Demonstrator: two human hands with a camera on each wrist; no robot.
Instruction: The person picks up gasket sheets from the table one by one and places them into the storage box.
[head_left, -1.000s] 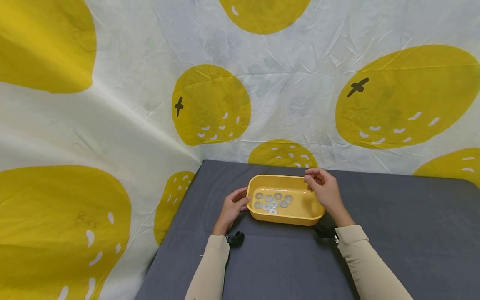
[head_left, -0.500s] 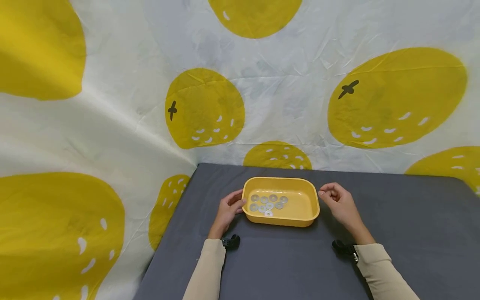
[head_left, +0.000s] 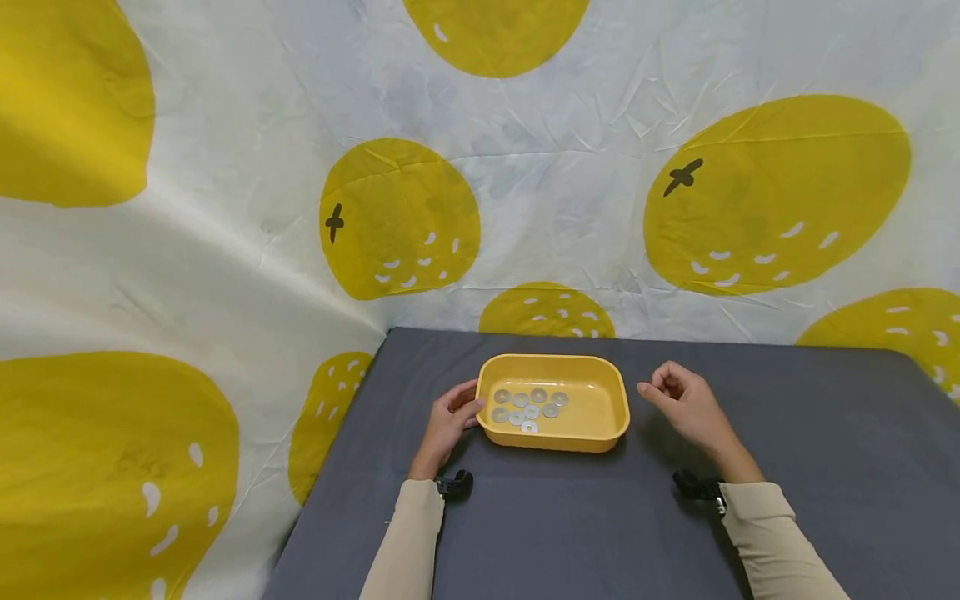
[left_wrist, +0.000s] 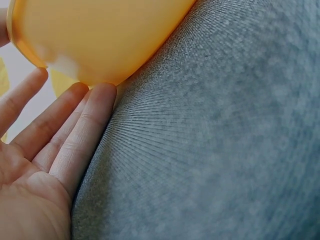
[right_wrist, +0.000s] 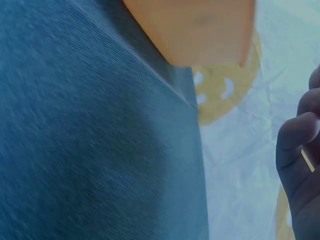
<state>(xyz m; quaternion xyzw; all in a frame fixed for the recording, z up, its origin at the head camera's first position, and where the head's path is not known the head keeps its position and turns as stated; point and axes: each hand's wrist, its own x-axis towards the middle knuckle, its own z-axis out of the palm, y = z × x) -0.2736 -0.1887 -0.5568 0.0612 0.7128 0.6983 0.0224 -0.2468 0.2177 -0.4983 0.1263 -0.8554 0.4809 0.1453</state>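
Note:
A yellow plastic tray (head_left: 551, 438) with rounded corners sits on the dark cloth, holding several flat silver washers (head_left: 531, 412) grouped in its left part. At the tray's left end is my left hand (head_left: 448, 423), its thumb over the rim and its fingers against the outer wall. The left wrist view shows those fingers (left_wrist: 82, 125) extended, tips touching the tray's side. My right hand (head_left: 688, 408) is beside the tray's right end, apart from it, with loosely curled fingers. Nothing is visible in it; its inner side is partly hidden. Its curled fingers (right_wrist: 295, 137) also appear in the right wrist view.
Dark grey cloth (head_left: 570, 517) covers the table. Behind and to the left hangs a white curtain (head_left: 555, 217) with large yellow fruit prints, meeting the table's back edge. Black wrist devices (head_left: 456, 485) sit at both sleeve cuffs.
My right hand has moved from above the tray's right end out to its right side. The left hand stays at the tray's left end. The washers keep their arrangement; the whole view shifts slightly.

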